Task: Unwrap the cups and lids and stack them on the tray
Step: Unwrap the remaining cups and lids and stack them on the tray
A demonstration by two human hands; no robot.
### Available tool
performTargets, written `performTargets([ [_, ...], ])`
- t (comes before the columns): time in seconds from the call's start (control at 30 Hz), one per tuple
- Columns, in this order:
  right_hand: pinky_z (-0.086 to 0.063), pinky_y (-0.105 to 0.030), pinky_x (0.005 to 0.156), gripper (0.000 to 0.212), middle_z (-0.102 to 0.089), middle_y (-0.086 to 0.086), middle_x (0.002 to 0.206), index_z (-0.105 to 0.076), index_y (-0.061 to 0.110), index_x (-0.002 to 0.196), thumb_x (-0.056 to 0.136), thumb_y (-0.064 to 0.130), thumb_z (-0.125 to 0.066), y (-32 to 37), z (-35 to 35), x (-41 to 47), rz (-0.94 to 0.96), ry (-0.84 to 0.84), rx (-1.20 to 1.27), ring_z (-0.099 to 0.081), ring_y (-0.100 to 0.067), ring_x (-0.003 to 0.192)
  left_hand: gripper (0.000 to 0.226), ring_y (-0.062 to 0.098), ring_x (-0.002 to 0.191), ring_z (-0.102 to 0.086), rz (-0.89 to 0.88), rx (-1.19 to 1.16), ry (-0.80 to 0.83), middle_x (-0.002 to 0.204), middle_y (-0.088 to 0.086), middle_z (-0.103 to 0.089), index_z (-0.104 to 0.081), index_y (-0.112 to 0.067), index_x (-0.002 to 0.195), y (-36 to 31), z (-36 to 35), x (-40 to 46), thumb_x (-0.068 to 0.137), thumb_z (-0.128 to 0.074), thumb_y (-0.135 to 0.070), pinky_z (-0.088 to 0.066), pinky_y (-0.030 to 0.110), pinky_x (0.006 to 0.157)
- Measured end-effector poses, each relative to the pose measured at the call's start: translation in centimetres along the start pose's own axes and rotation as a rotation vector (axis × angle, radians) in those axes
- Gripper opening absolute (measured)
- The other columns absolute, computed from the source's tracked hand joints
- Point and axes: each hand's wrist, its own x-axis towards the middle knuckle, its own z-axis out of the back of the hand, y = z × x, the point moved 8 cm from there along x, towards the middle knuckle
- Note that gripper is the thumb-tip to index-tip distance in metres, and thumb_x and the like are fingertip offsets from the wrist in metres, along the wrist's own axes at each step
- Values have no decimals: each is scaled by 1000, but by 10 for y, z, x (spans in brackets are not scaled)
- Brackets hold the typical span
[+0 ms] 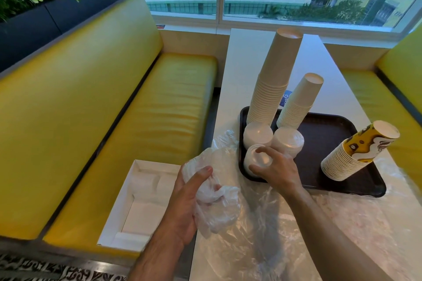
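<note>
A dark brown tray (324,143) lies on the white table. On it stand a tall stack of white cups (274,75), a shorter white cup stack (299,102) and a yellow printed cup stack (356,153) at the right. Three stacks of white lids sit at the tray's near left corner: one at the back left (257,132), one at the back right (288,140) and a front one (255,162). My right hand (276,171) grips the front lid stack from above. Over the table's left edge, my left hand (189,201) holds a crumpled clear plastic wrapper (217,203).
Loose clear plastic wrap (285,223) covers the near table. A white open cardboard box (141,203) lies on the yellow bench seat (159,109) at the left. Another yellow bench (392,89) is at the right. A window runs behind the table.
</note>
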Motion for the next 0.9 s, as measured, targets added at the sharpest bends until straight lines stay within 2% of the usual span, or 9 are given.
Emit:
performTargets([
  [0.2,-48,-46,102,51,-60,5,131,-69,34,119,72,43,-85,3,-2,-1,-1,-26,-16,-54,-22,119,74,41,108,-69,10,10,-16,120,21,-70,-62,-17,132,1,-2,-2,65,-90,-26,-62,47,75],
  [0.33,-46,-47,103,50,-57,10,133,-67,36,118,72,46,-85,7,4,-7,20,-52,-19,-54,-21,120,77,35,105,-72,9,32,-27,119,16,-72,-62,-20,133,-3,-2,-4,66,-92,-40,-62,43,74],
  [0.47,-27,-55,110,48,-47,7,146,-66,37,120,76,46,-84,19,19,-14,18,-103,-71,-42,-23,134,87,37,107,-71,38,55,-65,117,17,-73,-62,-19,132,-3,-3,-6,61,-78,-66,-62,48,81],
  [0.5,-28,-53,110,40,-51,9,141,-68,35,116,80,41,-83,28,27,-20,46,-152,-7,-43,-21,132,87,36,106,-72,39,75,-55,116,17,-74,-62,-19,130,-3,-4,-7,63,-70,-73,-61,49,83],
  [0.57,-47,-44,101,18,-63,17,118,-72,32,102,86,27,-79,54,43,-36,133,-227,224,-56,-8,113,86,33,103,-73,41,111,-18,113,15,-75,-62,-21,128,-3,-7,-7,66,-51,-79,-61,47,84],
  [0.63,-57,-33,79,15,-71,14,94,-74,29,93,88,15,-76,86,50,-55,225,-143,413,-66,-10,88,91,34,104,-73,59,140,15,114,16,-75,-64,-20,128,0,-10,-6,67,-41,-83,-56,53,95],
  [0.7,-58,-30,75,15,-74,8,89,-77,23,94,89,8,-74,119,49,-72,320,49,504,-69,-16,79,92,35,104,-72,58,179,37,112,17,-75,-67,-17,125,0,-14,-6,71,-34,-84,-54,54,99],
  [0.8,-61,-33,77,13,-75,7,93,-77,18,103,93,11,-71,143,30,-86,356,349,432,-72,-16,80,83,30,97,-74,30,196,56,110,17,-76,-67,-18,125,-1,-21,-7,80,-32,-77,-57,43,81],
  [0.9,-61,-32,79,16,-75,8,98,-74,18,111,96,17,-69,141,13,-86,325,483,346,-74,-13,79,61,28,104,-73,2,136,88,119,15,-73,-60,-20,134,-4,-28,-10,93,-40,-60,-62,37,73],
])
